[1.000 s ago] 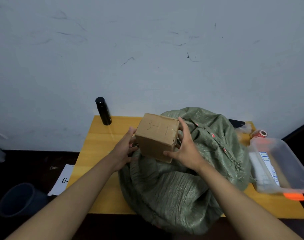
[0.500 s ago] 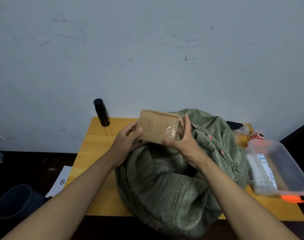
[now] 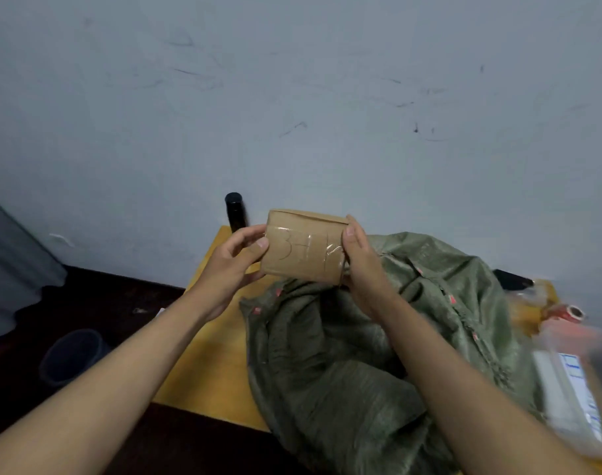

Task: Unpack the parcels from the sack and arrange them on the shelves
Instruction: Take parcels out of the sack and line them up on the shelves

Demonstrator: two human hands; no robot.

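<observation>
Head view: I see both hands raised in front of the wall (image 3: pixel 292 97), holding one box (image 3: pixel 304 246) between them.

1. Box. Brown cardboard, taped, with "3-1" handwritten on the face turned toward the camera. It is held in the air above the far edge of the sack (image 3: pixel 378 354), clear of the table (image 3: pixel 207 365).
2. Left hand (image 3: pixel 231 269). The thumb presses on the left edge of the marked face; the fingers curl round the left side toward the back. It grips the box.
3. Right hand (image 3: pixel 361 265). The thumb lies on the right edge of the marked face; the fingers wrap behind the right side. It grips the box.
4. Sack. Green woven fabric, crumpled, lying on the table and hanging over its near edge. I cannot tell what it contains.
5. Table. Yellow wood, set against the wall.
6. Bottle (image 3: pixel 235 210). Black, upright at the far left corner of the table, just left of the box in view.
7. Bin (image 3: pixel 573 382). Clear plastic, at the right edge, blurred; a tape roll (image 3: pixel 570 311) lies just beyond it.
8. Bucket (image 3: pixel 72 354). Dark, on the floor, left of the table.
</observation>
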